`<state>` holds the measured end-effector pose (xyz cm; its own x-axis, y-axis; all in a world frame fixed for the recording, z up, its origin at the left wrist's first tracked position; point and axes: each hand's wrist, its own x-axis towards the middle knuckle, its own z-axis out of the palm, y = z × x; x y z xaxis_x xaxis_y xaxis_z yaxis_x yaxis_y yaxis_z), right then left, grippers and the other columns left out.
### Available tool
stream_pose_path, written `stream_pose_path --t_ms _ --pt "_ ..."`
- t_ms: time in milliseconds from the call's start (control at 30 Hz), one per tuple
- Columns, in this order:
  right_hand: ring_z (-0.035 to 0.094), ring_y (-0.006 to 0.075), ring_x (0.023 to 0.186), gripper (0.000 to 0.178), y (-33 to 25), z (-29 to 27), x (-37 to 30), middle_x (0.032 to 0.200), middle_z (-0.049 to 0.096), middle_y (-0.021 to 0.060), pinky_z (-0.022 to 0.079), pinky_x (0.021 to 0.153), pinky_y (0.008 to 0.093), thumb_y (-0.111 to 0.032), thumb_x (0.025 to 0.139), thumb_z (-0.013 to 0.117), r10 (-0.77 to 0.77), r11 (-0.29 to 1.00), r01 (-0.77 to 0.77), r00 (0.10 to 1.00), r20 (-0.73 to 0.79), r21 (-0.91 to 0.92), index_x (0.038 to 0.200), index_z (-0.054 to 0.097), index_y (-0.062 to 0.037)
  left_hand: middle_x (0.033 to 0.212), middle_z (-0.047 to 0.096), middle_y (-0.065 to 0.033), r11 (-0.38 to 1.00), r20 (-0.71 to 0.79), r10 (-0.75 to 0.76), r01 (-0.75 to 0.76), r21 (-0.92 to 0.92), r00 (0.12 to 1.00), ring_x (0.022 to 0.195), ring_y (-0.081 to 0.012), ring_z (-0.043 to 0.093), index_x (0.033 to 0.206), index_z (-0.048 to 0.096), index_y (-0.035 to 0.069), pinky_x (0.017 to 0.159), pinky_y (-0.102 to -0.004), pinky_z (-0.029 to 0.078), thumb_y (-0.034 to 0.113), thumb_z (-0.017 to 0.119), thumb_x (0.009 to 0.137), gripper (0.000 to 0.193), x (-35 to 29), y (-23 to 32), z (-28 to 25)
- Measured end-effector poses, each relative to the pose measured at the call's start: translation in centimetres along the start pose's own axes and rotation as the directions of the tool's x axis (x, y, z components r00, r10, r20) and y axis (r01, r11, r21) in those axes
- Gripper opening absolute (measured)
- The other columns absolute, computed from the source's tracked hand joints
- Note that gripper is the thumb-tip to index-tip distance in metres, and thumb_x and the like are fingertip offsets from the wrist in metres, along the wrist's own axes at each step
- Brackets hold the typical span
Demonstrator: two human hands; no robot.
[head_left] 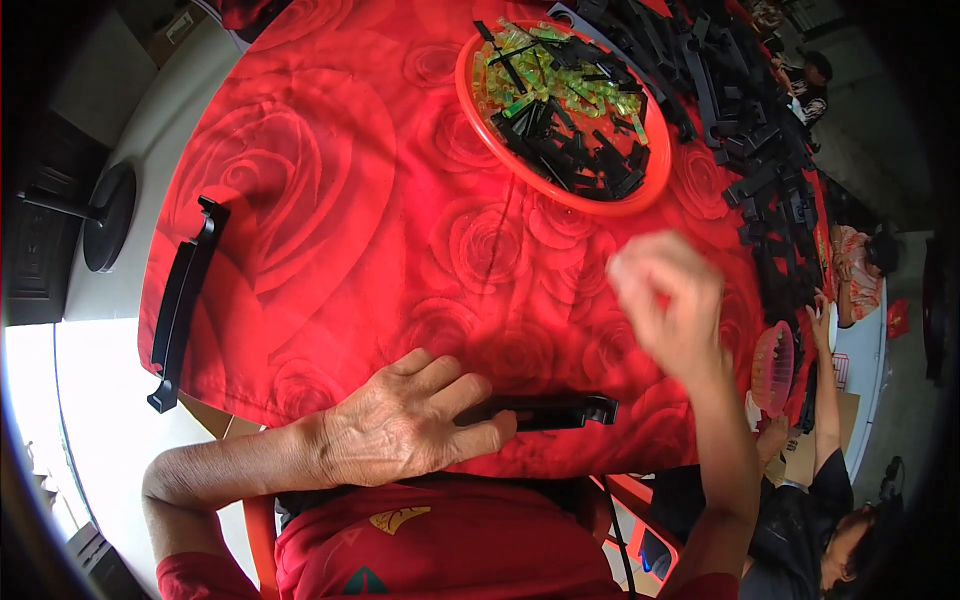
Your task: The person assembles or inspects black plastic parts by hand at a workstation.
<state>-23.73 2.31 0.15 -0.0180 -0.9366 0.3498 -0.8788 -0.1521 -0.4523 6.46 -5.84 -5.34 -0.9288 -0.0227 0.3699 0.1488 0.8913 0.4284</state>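
Observation:
My left hand [410,415] is closed over a long black plastic piece [560,412] at the table's near edge. The piece's right end, with a small curved notch, sticks out past my fingers, while its left part is hidden under the hand. Up and to the right, my right hand [672,300] is raised over the red tablecloth. It is blurred, its fingers curled and pinched together. Whether anything small is between them I cannot make out. A similar long black plastic piece [183,300] lies apart at the table's left edge.
A red-orange basin [560,195] holds yellow-green clear pieces and small black parts. Black plastic parts [750,130] are heaped along the right. Beside them stands a pink basket [773,368]. At the right, a co-worker's arm [826,400] reaches toward the heap; other people sit farther off.

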Motion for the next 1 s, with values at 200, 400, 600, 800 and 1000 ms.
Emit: stream_pose_path --t_ms 200,400,600,800,1000 --pt "0.072 0.0278 0.079 0.016 7.7 1.0 6.3 0.089 0.075 0.0131 0.054 0.069 0.0405 -0.02 0.092 0.079 0.198 0.935 -0.204 0.979 -0.052 -0.29 0.094 0.079 -0.0039 0.106 0.063 -0.008 0.971 -0.049 -0.233 0.229 -0.07 0.971 0.092 -0.0236 0.061 0.129 0.071 0.01 0.073 -0.0372 0.048 0.032 0.083 0.078 0.057 0.0 1.1 -0.5" --pt "0.073 0.0262 0.068 0.015 7.3 1.3 7.4 0.079 0.076 0.0087 0.054 0.064 0.0393 -0.023 0.09 0.079 0.438 0.883 -0.423 0.899 0.03 -0.203 0.093 0.079 -0.0075 0.106 0.064 -0.0074 0.976 -0.046 -0.218 0.217 -0.025 0.975 0.093 -0.0262 0.061 0.125 0.072 0.007 0.075 -0.0397 0.049 0.027 0.085 0.077 0.054 -1.0 1.0 0.4" --pt "0.075 0.0187 0.078 0.012 6.7 0.4 5.4 0.086 0.076 0.0119 0.056 0.069 0.0331 -0.011 0.101 0.067 0.21 0.978 -0.209 0.962 -0.176 0.027 0.105 0.07 -0.0003 0.107 0.065 -0.0093 0.958 -0.056 -0.266 0.258 -0.124 0.962 0.096 -0.0292 0.066 0.128 0.068 0.006 0.08 -0.0425 0.055 0.019 0.082 0.078 0.053 -0.9 2.1 -0.3" --pt "0.058 0.0053 0.076 0.006 -5.6 -1.0 -1.2 0.083 0.065 0.0026 0.047 0.067 0.0236 -0.002 0.101 0.061 0.213 0.945 -0.219 0.976 0.051 0.242 0.102 0.066 0.0016 0.113 0.064 -0.0162 0.893 0.048 -0.346 0.345 -0.289 0.937 0.097 -0.0336 0.069 0.138 0.061 0.002 0.08 -0.0439 0.058 0.018 0.08 0.085 0.059 -1.5 3.3 -1.3" --pt "0.061 0.0194 0.072 0.013 -11.8 -1.1 -7.2 0.087 0.066 0.0092 0.047 0.062 0.0301 0.004 0.091 0.07 0.018 0.98 -0.037 0.995 0.098 0.197 0.103 0.072 -0.0005 0.109 0.06 -0.0216 0.753 0.141 -0.442 0.451 -0.479 0.886 0.096 -0.0366 0.066 0.145 0.056 -0.004 0.085 -0.0441 0.056 0.017 0.069 0.1 0.052 -2.2 5.1 -2.3"
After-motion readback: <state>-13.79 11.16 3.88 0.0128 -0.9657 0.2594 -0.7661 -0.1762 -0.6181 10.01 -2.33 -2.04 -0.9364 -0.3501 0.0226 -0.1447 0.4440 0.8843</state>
